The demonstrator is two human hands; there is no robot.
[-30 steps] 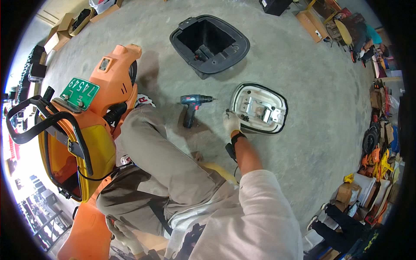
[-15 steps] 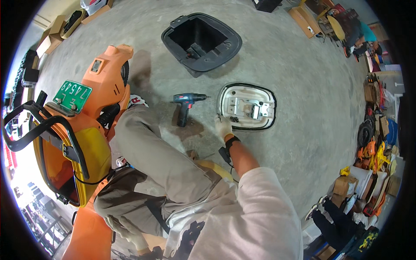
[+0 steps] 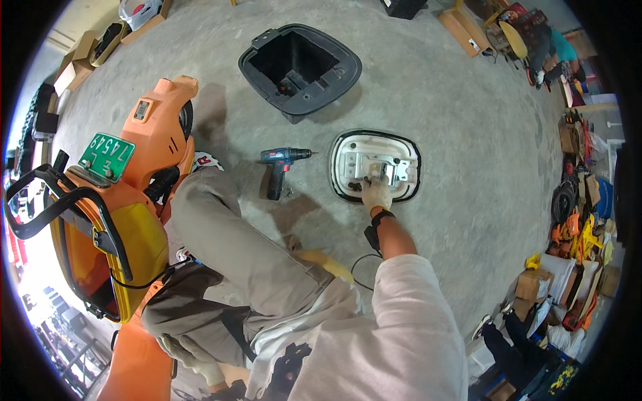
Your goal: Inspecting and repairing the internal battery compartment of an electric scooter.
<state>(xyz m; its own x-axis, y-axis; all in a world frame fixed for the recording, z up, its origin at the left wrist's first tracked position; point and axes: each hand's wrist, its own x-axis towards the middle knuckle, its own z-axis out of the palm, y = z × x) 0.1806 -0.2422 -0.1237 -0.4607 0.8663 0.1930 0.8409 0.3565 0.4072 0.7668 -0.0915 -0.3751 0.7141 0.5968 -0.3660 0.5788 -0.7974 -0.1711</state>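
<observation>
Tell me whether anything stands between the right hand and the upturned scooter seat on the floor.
Nothing visible does. The right hand is over the near edge of the upturned scooter seat; the cordless drill lies off to the left.

Mottled grey concrete floor [image 3: 475, 127] spreads all around me, a little scuffed in places. White glare [image 3: 41, 271] pours in from the left, half washing out a metal framework [image 3: 65, 344]. Cardboard boxes [image 3: 77, 65] sit by a pale wall [image 3: 72, 28] at the far left; a long open carton [image 3: 461, 33] lies far right, and jumbled clutter [image 3: 590, 239] crowds the right side, a black coil [image 3: 564, 204] among it.
</observation>
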